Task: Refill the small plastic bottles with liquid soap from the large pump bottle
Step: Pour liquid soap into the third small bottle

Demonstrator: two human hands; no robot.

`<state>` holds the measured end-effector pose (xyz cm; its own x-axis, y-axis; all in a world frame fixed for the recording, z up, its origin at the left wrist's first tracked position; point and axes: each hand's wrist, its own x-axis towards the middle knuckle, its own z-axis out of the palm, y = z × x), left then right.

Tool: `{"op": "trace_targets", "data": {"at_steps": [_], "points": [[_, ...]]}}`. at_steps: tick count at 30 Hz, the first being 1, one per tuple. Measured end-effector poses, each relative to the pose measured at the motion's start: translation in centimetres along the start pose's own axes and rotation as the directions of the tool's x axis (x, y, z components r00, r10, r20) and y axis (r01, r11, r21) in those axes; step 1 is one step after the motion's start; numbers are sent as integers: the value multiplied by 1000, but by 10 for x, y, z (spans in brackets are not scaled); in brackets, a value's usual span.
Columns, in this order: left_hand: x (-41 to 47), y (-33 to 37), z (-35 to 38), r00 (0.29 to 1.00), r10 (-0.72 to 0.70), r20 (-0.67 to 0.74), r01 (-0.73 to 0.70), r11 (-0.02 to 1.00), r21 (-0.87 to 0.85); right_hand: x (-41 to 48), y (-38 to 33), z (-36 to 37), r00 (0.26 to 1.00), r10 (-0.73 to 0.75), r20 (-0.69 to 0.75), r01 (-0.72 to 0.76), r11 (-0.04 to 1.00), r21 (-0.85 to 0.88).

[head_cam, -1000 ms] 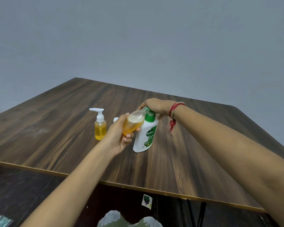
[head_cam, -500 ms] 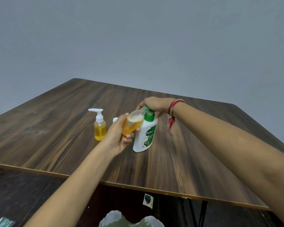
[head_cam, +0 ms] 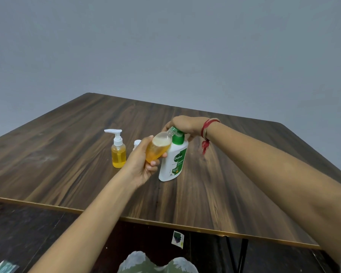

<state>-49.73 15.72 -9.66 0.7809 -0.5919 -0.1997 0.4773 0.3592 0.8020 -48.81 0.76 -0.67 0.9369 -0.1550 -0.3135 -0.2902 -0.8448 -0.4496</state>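
Left hand (head_cam: 140, 164): wraps the small bottle (head_cam: 158, 149) mid-body — likely light, slick.
Right hand (head_cam: 187, 126): curled over head of the large pump bottle (head_cam: 174, 162).

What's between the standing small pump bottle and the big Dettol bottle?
Head view: the left hand gripping a tilted small bottle, and a white cap partly hidden behind it.
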Motion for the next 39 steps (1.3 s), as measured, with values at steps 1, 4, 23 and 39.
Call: {"op": "trace_targets", "data": {"at_steps": [1,4,23,39], "points": [[0,0,1,1000,7,1,-7,1000,-4,0,-1,-1,1000,-10,2,10,1000,14],[1,0,1,1000,15,-12,-15,1000,5,3,4,3,1000,-6,15,5,998,64],[-1,0,0,1000,8,-10,-8,1000,6,3,3,5,997,68,-25,-66,994,89],[-6,-6,7,1000,24,-3,-24,998,-49,7,5,0,997,73,28,-75,995,64]]}}
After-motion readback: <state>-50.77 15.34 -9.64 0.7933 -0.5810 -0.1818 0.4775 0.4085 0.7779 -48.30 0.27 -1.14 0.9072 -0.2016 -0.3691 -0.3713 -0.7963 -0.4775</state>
